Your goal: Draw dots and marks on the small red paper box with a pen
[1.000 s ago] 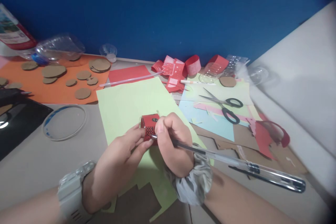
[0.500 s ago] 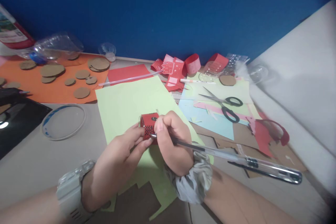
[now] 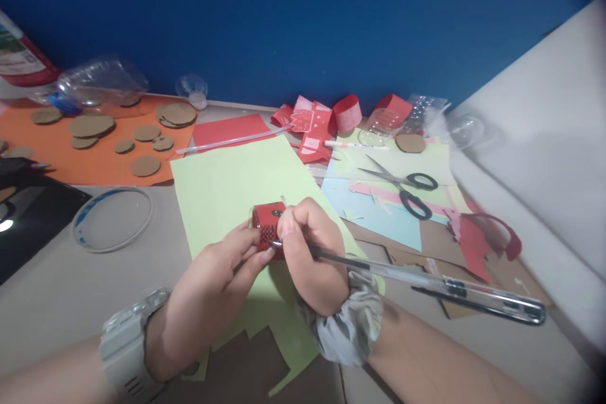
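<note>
My left hand [image 3: 215, 287], with a pale watch at the wrist, grips a small red box-like piece [image 3: 269, 218] marked with black pattern and a dark round spot on top. My right hand [image 3: 315, 255], a grey scrunchie round its wrist, is closed on a clear pen [image 3: 402, 275]. The pen's tip touches the patterned side of the red piece near my left thumb. Under both hands lies a light green sheet [image 3: 237, 177] with a jagged cut at its near edge.
Black-handled scissors [image 3: 400, 183] rest on pale sheets at the right, beside red paper scraps [image 3: 473, 243]. Cardboard discs [image 3: 146, 166] and a plastic bottle [image 3: 106, 82] lie on orange paper at the left. A tape ring [image 3: 112, 219] sits nearer. Red paper pieces [image 3: 317, 132] stand behind.
The pen's back end has risen slightly while its tip stays at the red piece. The view has shifted a little; both hands keep their holds.
</note>
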A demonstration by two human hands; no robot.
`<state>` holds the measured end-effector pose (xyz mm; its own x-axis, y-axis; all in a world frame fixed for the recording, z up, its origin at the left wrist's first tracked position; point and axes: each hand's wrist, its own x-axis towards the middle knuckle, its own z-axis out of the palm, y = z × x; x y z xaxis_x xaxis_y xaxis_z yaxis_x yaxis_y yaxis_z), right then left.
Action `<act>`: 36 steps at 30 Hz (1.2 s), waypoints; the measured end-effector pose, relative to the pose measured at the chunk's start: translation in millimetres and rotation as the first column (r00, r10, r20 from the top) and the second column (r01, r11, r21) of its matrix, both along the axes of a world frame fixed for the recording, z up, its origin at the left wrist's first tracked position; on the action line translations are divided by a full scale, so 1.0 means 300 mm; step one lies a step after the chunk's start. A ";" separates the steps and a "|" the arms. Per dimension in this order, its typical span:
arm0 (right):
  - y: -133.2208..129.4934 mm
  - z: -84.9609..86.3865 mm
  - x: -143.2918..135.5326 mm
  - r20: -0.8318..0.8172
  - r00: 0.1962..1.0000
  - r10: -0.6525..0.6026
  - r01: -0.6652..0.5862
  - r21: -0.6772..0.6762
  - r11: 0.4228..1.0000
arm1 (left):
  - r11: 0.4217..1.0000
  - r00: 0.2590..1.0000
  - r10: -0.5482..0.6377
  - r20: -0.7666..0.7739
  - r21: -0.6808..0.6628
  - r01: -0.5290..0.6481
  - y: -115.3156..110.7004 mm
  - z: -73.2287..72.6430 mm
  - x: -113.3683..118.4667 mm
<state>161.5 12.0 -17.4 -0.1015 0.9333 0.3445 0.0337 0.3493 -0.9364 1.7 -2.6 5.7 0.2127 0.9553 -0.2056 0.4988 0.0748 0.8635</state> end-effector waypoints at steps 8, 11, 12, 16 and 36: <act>0.002 -0.001 0.000 -0.004 1.000 0.001 0.000 0.026 1.000 | 1.000 1.000 -0.011 0.012 -0.020 0.011 0.001 -0.007 0.000; 0.000 -0.007 0.002 -0.014 1.000 -0.005 0.005 0.024 1.000 | 1.000 1.000 -0.011 0.013 -0.029 0.012 0.000 -0.011 -0.002; -0.001 -0.009 0.002 -0.016 1.000 0.000 0.000 0.023 1.000 | 1.000 1.000 -0.012 0.013 -0.029 0.012 -0.001 -0.012 -0.003; -0.002 -0.010 0.003 -0.013 1.000 0.009 -0.009 0.021 1.000 | 1.000 1.000 -0.006 0.016 -0.028 0.006 -0.003 -0.015 -0.004; 0.003 0.001 0.002 -0.002 1.000 -0.005 0.005 0.006 1.000 | 1.000 1.000 0.011 0.026 0.001 -0.011 0.001 -0.009 0.001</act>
<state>162.2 12.9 -17.2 -0.0965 0.9318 0.3500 0.0335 0.3545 -0.9345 2.0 -2.3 3.1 0.2072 0.9578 -0.1995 0.4755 0.0796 0.8761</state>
